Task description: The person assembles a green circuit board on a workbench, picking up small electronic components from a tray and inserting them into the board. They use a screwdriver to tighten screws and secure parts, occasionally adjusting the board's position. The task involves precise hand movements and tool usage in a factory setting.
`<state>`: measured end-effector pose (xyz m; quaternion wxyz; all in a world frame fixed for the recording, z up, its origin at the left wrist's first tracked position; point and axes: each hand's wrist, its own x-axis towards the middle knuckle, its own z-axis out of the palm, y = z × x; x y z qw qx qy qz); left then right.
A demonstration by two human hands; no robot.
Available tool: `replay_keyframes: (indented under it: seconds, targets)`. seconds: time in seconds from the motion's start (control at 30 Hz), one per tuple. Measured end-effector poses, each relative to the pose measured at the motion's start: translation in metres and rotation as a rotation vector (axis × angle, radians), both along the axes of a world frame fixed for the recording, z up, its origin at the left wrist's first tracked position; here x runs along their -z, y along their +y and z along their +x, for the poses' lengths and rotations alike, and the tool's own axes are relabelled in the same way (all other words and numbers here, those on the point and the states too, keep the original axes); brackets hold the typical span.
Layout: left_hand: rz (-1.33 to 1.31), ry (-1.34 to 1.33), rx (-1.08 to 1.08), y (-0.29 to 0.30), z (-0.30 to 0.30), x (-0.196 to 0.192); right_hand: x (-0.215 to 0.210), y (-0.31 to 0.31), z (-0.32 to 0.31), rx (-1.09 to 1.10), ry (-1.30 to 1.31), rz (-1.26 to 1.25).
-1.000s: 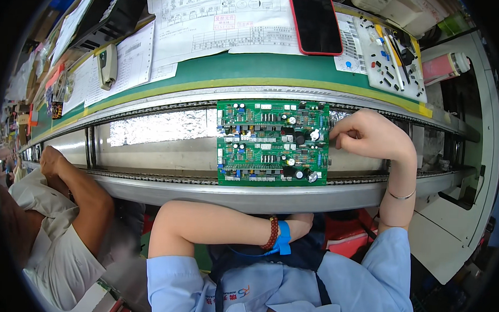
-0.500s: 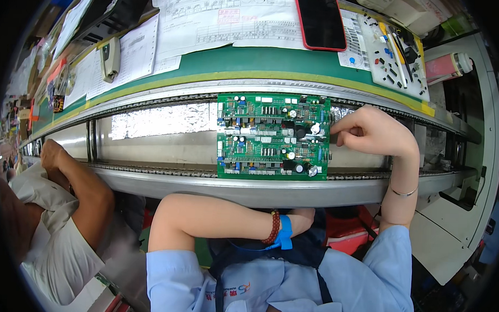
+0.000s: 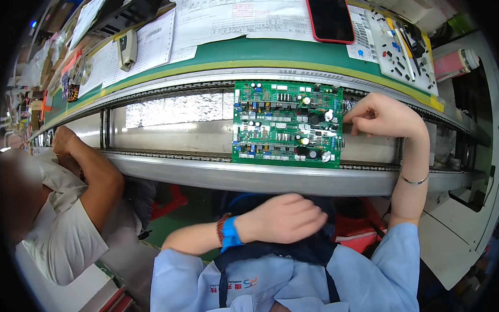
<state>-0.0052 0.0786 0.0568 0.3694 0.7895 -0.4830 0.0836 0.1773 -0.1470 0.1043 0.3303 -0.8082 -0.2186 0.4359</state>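
A green circuit board assembly point(image 3: 272, 137), crowded with capacitors, white connectors and other parts, lies across the conveyor's two chain rails. At its right edge is my right hand point(image 3: 385, 118), the index finger stretched toward the board and the other fingers bent; whether the fingertip touches the edge cannot be made out. My left hand point(image 3: 283, 217) hovers in front of my body, below the near rail. Its fingers are curled and pressed together, slightly blurred, and the palm side is hidden.
The metal near rail point(image 3: 205, 173) runs between my body and the board. Beyond the conveyor lie printed sheets point(image 3: 237, 23), a red-edged phone point(image 3: 331, 18), and a white tray of small components point(image 3: 401, 57). A co-worker's arm point(image 3: 98, 172) rests by the rail at left.
My left hand has come up into view and its forearm has swung inward. My right hand stays by the board's edge. The whole view has shifted slightly; the board has not visibly moved along the conveyor.
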Motion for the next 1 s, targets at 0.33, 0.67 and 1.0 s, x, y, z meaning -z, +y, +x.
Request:
replay_keyframes:
  seconds: [0.33,0.67,1.0]
  targets:
    - [0.042,-0.279,-0.760,0.047,-0.009,0.036,-0.001,-0.008,0.004,0.056,0.037,-0.070]
    - [0.074,-0.314,-0.856,0.042,-0.010,0.041,-0.004,-0.011,0.005,0.068,0.030,-0.131]
    - [0.099,-0.283,-0.909,0.037,-0.009,0.035,-0.006,-0.010,0.006,0.078,0.055,-0.132]
